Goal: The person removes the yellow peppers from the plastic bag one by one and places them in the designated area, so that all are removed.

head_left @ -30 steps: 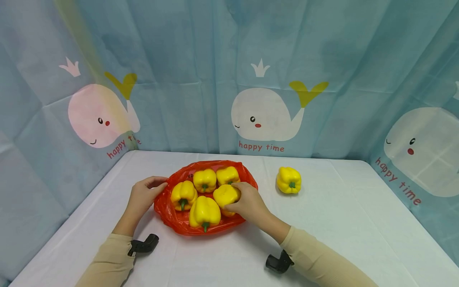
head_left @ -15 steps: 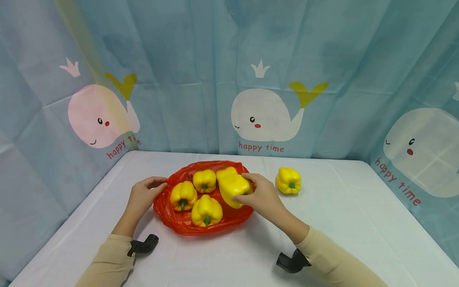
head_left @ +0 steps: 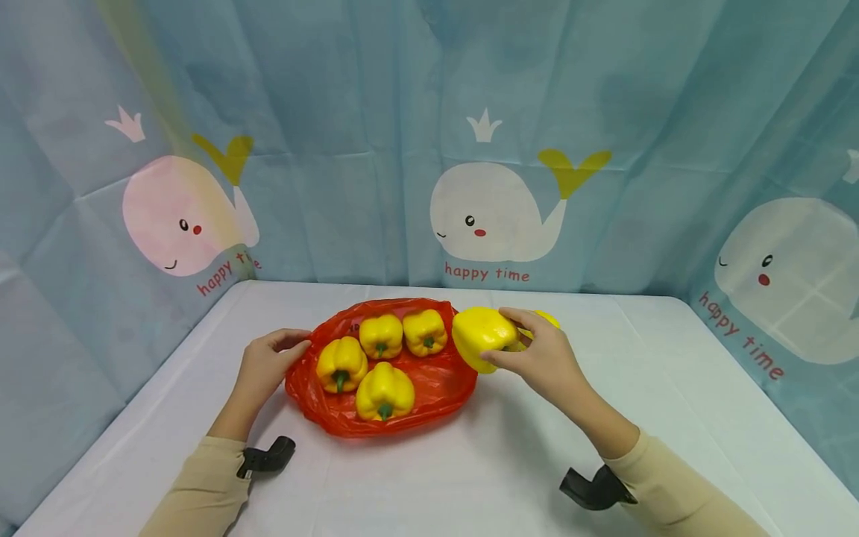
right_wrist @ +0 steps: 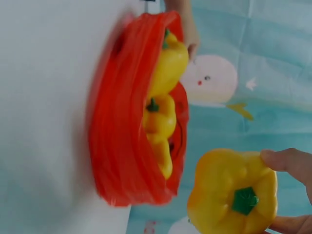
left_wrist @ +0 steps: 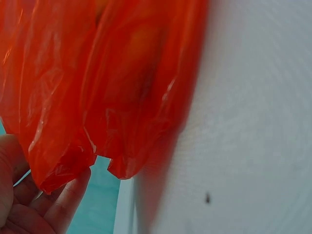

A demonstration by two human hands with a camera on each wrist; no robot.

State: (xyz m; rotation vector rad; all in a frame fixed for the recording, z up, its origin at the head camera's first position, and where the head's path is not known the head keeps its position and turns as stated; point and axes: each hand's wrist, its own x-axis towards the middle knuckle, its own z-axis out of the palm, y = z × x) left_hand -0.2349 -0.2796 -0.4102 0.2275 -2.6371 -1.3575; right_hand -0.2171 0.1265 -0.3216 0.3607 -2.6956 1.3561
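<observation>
A red plastic bag lies spread wide on the table, with several yellow bell peppers inside. At its left rim, my left hand pinches the plastic; the left wrist view shows the fingers at a crumpled corner of the bag. My right hand holds a yellow bell pepper by its side, raised just off the bag's right edge. In the right wrist view, the green stem end of the held pepper faces the camera. Another yellow pepper is mostly hidden behind the right hand.
The white-covered table runs back to a pale blue curtain printed with whales. A black wrist mount sits at the left sleeve, another black mount at the right.
My right hand has lifted one bell pepper out of the bag's right part and carried it rightward past the rim. The left hand stays at the bag's left rim.
</observation>
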